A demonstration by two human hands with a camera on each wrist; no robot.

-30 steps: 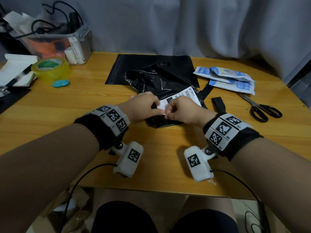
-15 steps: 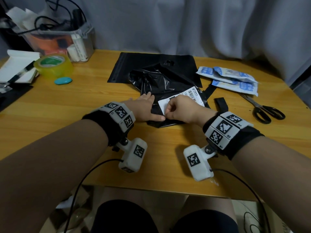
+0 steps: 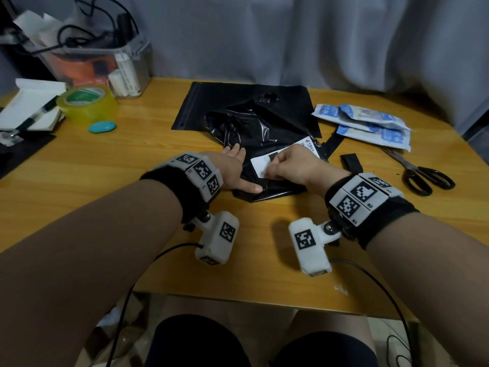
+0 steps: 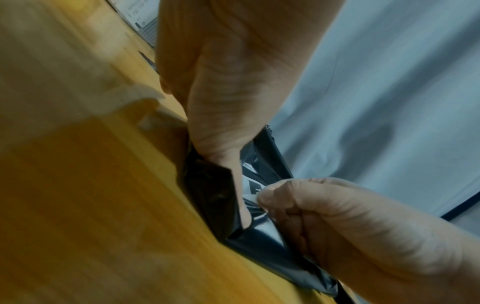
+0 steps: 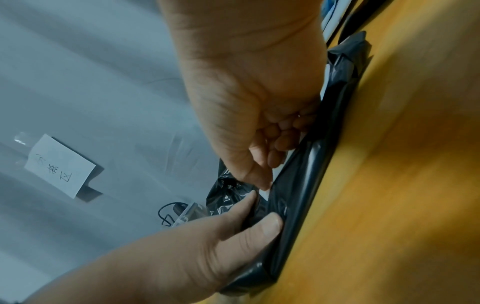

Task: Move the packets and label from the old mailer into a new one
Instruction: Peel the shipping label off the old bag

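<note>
Old mailer [image 3: 260,144] lies crumpled on the table [image 3: 105,168], on top of the flat new mailer [image 3: 211,104]. My left hand [image 3: 235,170] presses it flat with straight fingers. My right hand [image 3: 291,165] pinches the label [image 3: 260,165] corner; its long side runs away to my right.

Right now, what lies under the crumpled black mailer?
Under the crumpled mailer a flat black mailer shows at its far and left edges, on the table. Whatever else sits beneath is covered.
</note>
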